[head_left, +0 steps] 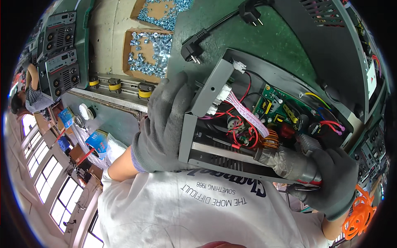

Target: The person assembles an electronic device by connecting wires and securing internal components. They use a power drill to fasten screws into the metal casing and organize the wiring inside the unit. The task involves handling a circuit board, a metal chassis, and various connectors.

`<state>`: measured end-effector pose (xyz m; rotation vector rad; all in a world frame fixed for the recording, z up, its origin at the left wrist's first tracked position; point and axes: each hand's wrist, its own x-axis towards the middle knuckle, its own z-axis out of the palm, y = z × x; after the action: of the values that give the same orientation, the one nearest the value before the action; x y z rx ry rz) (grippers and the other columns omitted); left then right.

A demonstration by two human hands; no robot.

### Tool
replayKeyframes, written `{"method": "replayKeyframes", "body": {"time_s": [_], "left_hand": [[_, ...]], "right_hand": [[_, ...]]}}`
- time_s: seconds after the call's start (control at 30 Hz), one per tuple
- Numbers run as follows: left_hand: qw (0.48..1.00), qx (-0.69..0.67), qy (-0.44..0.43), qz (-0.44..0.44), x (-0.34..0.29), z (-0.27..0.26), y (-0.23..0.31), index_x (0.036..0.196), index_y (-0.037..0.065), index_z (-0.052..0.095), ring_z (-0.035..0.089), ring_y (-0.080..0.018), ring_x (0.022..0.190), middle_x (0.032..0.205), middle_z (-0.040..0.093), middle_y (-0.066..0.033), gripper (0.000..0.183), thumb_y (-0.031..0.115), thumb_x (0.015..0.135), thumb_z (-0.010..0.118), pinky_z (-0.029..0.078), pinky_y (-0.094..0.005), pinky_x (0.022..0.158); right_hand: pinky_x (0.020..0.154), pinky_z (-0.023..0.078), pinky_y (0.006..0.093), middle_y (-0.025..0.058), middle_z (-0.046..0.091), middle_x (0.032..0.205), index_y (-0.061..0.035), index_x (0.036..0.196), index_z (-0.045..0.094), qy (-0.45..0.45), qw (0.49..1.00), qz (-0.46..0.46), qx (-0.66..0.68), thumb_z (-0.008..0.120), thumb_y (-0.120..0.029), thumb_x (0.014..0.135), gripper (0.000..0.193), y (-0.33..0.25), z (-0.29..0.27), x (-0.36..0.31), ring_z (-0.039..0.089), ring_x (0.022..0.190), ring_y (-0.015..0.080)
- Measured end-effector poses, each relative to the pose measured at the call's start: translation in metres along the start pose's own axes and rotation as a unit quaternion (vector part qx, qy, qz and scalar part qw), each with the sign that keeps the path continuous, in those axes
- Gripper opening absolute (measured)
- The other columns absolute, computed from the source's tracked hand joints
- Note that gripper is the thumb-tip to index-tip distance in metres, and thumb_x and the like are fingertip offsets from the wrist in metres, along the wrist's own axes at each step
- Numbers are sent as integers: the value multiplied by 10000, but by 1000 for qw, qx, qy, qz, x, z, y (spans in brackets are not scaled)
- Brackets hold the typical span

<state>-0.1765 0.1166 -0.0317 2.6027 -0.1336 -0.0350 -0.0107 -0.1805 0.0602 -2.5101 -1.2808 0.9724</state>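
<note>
A grey metal machine housing [206, 97] lies opened in front of me, with wires and a green circuit board [285, 108] inside. My left hand [163, 128], in a grey glove, grips its left end panel, fingers reaching up along the outside; the thumb is hidden. In my right hand [335, 177], also gloved, is a power screwdriver [285, 163] with a tape-wrapped body, held low over the near side of the housing and pointing left. The fingers curl around its rear end by the lever. Where its tip meets the housing I cannot make out. A ribbon of pale wires [246, 110] crosses the inside.
Cardboard boxes of shiny screws [151, 53] stand at the far left, beside a rail with yellow rollers [115, 86]. A black power plug [192, 47] lies on the green table [269, 45]. A large grey cover [306, 25] stands far right. An orange coiled hose [359, 217] hangs near my right wrist.
</note>
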Motion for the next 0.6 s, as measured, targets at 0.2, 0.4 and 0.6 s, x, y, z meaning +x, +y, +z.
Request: {"method": "replayKeyframes", "body": {"time_s": [0.2, 0.4, 0.6], "left_hand": [[996, 57, -55, 39, -3, -2, -11, 1331, -209, 410, 437, -549, 1285, 1377, 415, -402, 774, 370, 872, 643, 384, -591, 1058], [995, 71, 55, 44, 10, 1, 1, 1134, -117, 582, 574, -452, 1152, 1220, 563, -322, 523, 284, 800, 594, 462, -581, 952], [994, 81, 63, 36, 7, 2, 0, 1135, -83, 601, 563, -442, 1188, 1241, 562, -288, 534, 336, 805, 598, 426, -616, 978]], "right_hand": [[558, 467, 438, 131, 593, 744, -7, 928, 612, 18, 998, 9, -52, 837, -546, 573, 684, -8, 3, 1, 589, 631, 346], [598, 496, 432, 138, 651, 820, -42, 935, 577, 9, 998, 21, 54, 895, -434, 500, 667, -4, 4, 7, 618, 681, 360], [654, 530, 426, 164, 694, 922, -47, 961, 561, -6, 994, 15, 106, 914, -407, 500, 684, -3, 3, 13, 663, 755, 378]]}}
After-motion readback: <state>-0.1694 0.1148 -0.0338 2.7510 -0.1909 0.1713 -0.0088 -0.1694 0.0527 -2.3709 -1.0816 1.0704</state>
